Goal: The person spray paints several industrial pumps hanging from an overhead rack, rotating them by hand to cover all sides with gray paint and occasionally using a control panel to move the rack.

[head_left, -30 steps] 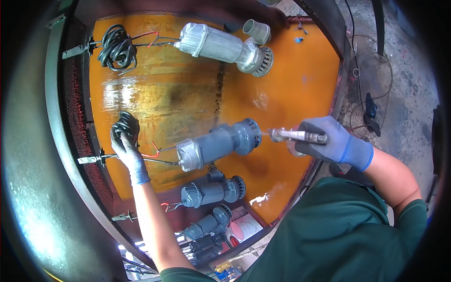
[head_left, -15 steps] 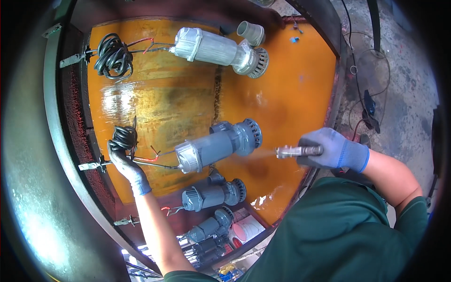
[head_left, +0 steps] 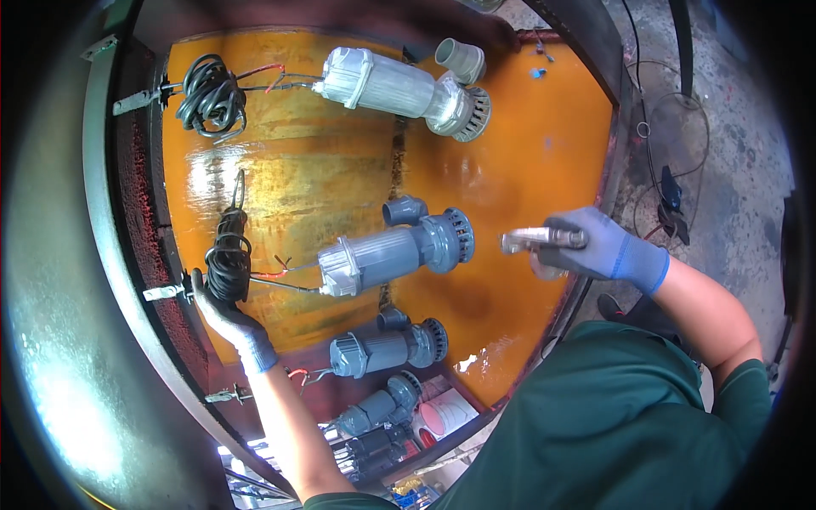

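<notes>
Left of the middle pump [head_left: 395,253], left hand [head_left: 228,319] in a grey glove is closed around the lower end of a black cable coil [head_left: 229,255], at the worktop's [head_left: 518,161] left edge. Coil stands on end; thin red and black wires [head_left: 280,274] run from it to the pump's cap end. Small metal bracket [head_left: 164,292] sticks out from the rim just left of that hand.

Middle pump is grey, lying on its side on the orange worktop, slotted base pointing right, short outlet stub on top.

Up and left of the middle pump: second black cable coil [head_left: 211,95], wired to a paler silver-grey pump [head_left: 404,89] above the middle one, also on its side. Loose grey pipe fitting [head_left: 460,59] just beside that pump's base end.

Below the middle pump: smaller dark grey pump [head_left: 388,347], same orientation. More pumps [head_left: 374,412] below that, past the worktop edge, partly hidden.

Right of the middle pump: right hand [head_left: 599,248] in a blue-grey glove, closed around a metal tool [head_left: 535,239], tip pointing left at the pump's base, near it but not touching.

Far right, off the worktop: concrete floor [head_left: 731,170] with loose cables [head_left: 667,195].
</notes>
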Action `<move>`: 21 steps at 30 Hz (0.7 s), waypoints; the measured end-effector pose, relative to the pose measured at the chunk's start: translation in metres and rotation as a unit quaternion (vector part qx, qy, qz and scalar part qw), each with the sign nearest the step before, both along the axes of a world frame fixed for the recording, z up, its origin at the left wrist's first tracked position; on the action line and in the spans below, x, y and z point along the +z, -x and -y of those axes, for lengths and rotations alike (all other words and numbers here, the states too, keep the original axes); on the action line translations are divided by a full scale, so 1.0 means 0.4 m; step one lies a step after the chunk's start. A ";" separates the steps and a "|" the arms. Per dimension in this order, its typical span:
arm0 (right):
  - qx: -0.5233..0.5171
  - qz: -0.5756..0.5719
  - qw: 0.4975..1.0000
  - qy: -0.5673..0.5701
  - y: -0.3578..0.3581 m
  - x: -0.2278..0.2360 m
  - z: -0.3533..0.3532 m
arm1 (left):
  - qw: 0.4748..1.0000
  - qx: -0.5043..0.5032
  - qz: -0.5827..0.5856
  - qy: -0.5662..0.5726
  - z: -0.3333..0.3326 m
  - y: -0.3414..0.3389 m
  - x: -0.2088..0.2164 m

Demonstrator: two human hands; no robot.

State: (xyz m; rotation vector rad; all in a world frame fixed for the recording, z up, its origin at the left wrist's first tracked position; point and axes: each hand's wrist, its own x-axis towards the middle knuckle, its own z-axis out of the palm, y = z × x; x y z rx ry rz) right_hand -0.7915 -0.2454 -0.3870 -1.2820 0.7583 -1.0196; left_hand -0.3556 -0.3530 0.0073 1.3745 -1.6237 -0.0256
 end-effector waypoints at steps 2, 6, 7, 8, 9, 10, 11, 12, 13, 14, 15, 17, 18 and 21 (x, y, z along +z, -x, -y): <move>-0.062 -0.006 0.998 -0.022 -0.008 -0.009 0.021 | 1.000 0.010 0.008 0.011 -0.011 0.007 -0.007; 0.054 -0.038 0.996 0.058 0.009 0.013 0.024 | 0.998 0.030 0.054 0.031 -0.065 0.051 -0.041; 0.056 -0.038 0.996 0.060 0.006 0.011 0.026 | 0.998 0.037 0.051 0.032 -0.076 0.055 -0.046; 0.044 -0.036 0.997 0.048 0.003 0.006 0.028 | 0.996 0.048 0.062 0.034 -0.086 0.060 -0.053; 0.032 -0.034 0.998 0.037 -0.002 0.000 0.031 | 0.996 0.050 0.062 0.035 -0.091 0.056 -0.055; 0.010 0.036 0.999 0.005 -0.017 -0.011 0.038 | 0.996 0.048 0.061 0.032 -0.096 0.048 -0.055; 0.012 0.036 0.999 0.007 -0.021 -0.007 0.040 | 0.997 0.045 0.060 0.029 -0.100 0.040 -0.057; -0.012 0.048 0.998 -0.031 -0.027 0.000 0.039 | 0.998 0.018 0.053 0.025 -0.107 0.032 -0.058; -0.036 0.061 0.995 -0.069 -0.034 0.007 0.039 | 0.998 0.019 0.053 0.026 -0.112 0.026 -0.059; 0.001 0.034 0.998 -0.059 -0.033 0.016 0.037 | 0.997 0.030 0.067 0.024 -0.117 0.021 -0.060; 0.038 0.007 0.998 -0.048 -0.031 0.024 0.034 | 0.996 0.041 0.081 0.021 -0.121 0.015 -0.060; 0.049 0.007 0.997 0.053 -0.041 0.002 0.021 | 0.996 0.036 0.080 0.021 -0.131 0.001 -0.059; 0.029 0.034 0.998 0.052 -0.049 0.001 0.018 | 0.997 0.028 0.064 0.020 -0.133 -0.005 -0.057; -0.045 0.081 0.992 -0.091 -0.052 0.039 0.021 | 0.998 0.019 0.048 0.026 -0.140 -0.038 -0.059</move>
